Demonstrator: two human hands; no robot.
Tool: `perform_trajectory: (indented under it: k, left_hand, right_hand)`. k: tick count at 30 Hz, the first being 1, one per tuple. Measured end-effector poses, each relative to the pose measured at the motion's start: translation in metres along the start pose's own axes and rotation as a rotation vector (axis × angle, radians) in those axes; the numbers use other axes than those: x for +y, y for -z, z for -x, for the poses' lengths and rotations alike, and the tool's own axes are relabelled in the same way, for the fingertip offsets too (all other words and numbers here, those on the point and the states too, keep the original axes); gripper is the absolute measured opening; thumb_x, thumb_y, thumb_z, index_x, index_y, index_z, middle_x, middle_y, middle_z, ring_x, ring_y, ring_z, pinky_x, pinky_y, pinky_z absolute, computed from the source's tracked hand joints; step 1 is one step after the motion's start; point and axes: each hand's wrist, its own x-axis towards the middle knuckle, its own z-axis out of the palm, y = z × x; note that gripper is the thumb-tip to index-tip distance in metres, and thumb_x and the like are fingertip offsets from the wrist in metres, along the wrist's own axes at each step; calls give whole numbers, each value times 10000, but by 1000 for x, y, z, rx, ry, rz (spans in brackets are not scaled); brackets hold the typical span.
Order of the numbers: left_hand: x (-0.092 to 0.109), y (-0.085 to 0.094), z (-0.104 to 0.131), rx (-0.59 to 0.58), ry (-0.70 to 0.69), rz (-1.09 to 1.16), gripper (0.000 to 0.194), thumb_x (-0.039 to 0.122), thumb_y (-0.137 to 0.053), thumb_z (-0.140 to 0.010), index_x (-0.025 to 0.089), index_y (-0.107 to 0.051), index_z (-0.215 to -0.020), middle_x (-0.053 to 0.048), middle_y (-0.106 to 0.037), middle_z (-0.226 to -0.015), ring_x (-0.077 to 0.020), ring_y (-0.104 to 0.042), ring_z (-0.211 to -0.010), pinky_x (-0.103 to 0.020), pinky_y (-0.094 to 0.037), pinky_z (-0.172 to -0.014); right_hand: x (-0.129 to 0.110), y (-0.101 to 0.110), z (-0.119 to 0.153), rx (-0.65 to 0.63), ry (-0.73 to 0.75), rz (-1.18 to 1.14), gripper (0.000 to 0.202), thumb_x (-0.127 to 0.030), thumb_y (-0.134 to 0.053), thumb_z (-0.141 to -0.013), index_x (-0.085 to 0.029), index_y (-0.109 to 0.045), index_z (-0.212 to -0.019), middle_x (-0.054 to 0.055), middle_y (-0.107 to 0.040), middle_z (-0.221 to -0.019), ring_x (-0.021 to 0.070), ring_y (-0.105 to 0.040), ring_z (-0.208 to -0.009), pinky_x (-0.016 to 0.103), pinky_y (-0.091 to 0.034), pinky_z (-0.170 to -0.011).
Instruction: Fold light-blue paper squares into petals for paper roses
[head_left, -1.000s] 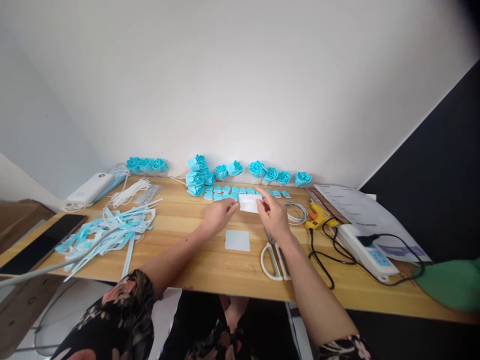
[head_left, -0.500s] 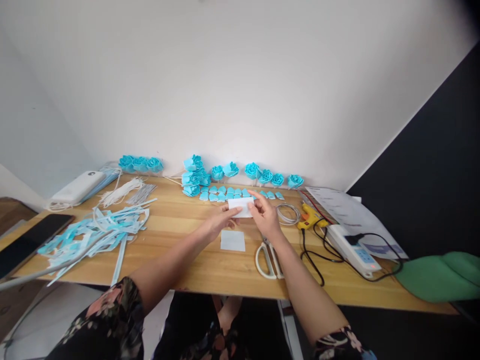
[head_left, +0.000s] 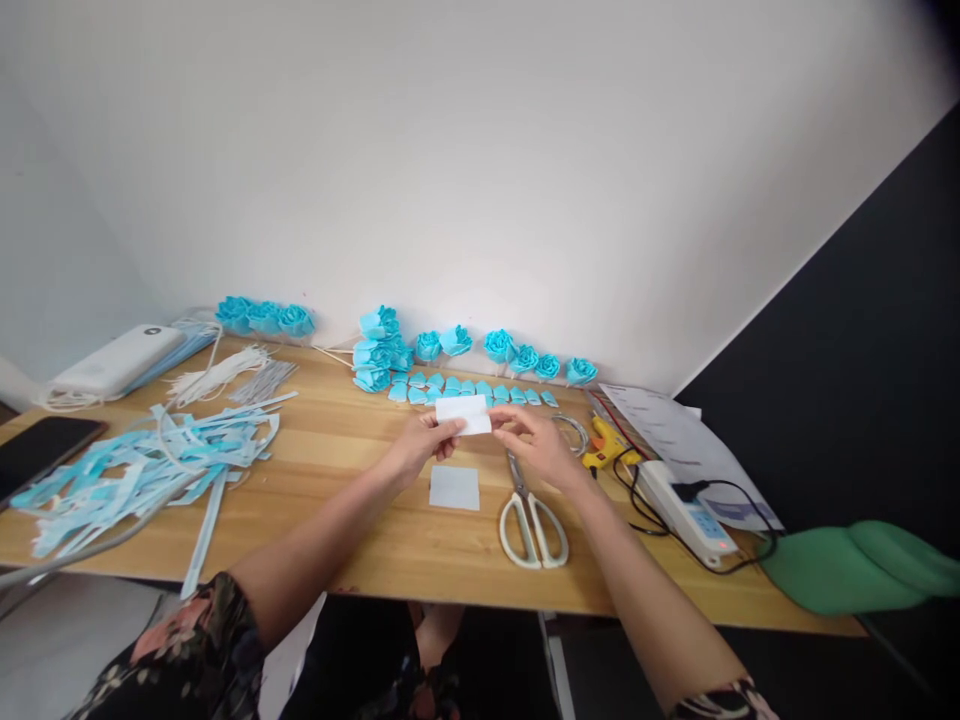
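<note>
My left hand [head_left: 426,442] pinches a small white folded rectangle of thin, cloth-like sheet [head_left: 463,412] by its lower left part, thumb on top. At its right edge is my right hand [head_left: 534,440], with thumb and forefinger closed on the edge. The rectangle is held above the table, in front of rows of small light-blue cut petals [head_left: 480,390]. Below the hands a second pale rectangle [head_left: 454,488] lies flat. White-handled scissors [head_left: 534,530] lie beside my right forearm, blades pointing away and nearly closed.
Blue fabric roses [head_left: 379,350] stand along the wall. Tangled blue-white strips [head_left: 150,465], white cords [head_left: 217,372], a phone [head_left: 45,450] and a white power bank [head_left: 116,360] lie left. Right are a wire coil [head_left: 576,434], yellow glue gun [head_left: 606,445], power strip [head_left: 686,515] and green cap [head_left: 840,570].
My right hand has slid from the face of the white rectangle to its right edge, and its forearm no longer covers the scissors. The view has shifted slightly.
</note>
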Motion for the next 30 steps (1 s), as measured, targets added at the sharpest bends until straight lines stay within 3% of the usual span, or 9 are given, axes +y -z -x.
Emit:
perform_trajectory:
  k: [5, 11, 18, 26, 30]
  left_hand:
    - [-1, 0, 1, -7, 16, 2, 362, 465, -706, -669, 125, -581, -673, 5, -563, -554, -71, -473, -450, -216, -313, -453]
    - [4, 3, 2, 65, -3, -103, 351, 475, -674, -685, 130, -612, -656, 14, -526, -492, -77, -431, -440, -221, -296, -458]
    - [2, 0, 4, 54, -44, -199, 387, 525, -659, -683, 140, -618, -678, 32, -510, -508, -71, -411, -462, -205, -301, -473]
    - [3, -4, 7, 14, -29, -240, 428, 558, -651, -687, 135, -600, -649, 19, -531, -545, -72, -427, -481, -204, -320, -484]
    - [2, -5, 7, 29, -10, -264, 431, 556, -656, -683, 133, -592, -637, 14, -537, -542, -74, -435, -474, -208, -332, -485]
  right_hand:
    - [2, -13, -7, 15, -11, -27, 137, -264, -600, -816, -198, -691, -894, 20, -695, -828, 145, -624, -726, 266, -485, -690]
    - [8, -15, -12, -22, -48, -68, 146, -303, -621, -808, -200, -698, -876, 19, -701, -818, 155, -621, -720, 268, -468, -670]
    - [20, -29, -6, 128, -162, -210, 182, -366, -631, -790, -187, -671, -796, 5, -656, -722, 128, -565, -611, 240, -438, -579]
    - [22, -31, -3, 168, -207, -324, 185, -374, -659, -768, -192, -636, -796, -2, -626, -672, 133, -572, -610, 244, -461, -586]
    - [24, -33, -2, 178, -188, -400, 248, -350, -652, -774, -215, -611, -978, -6, -645, -730, 137, -598, -653, 259, -497, -644]
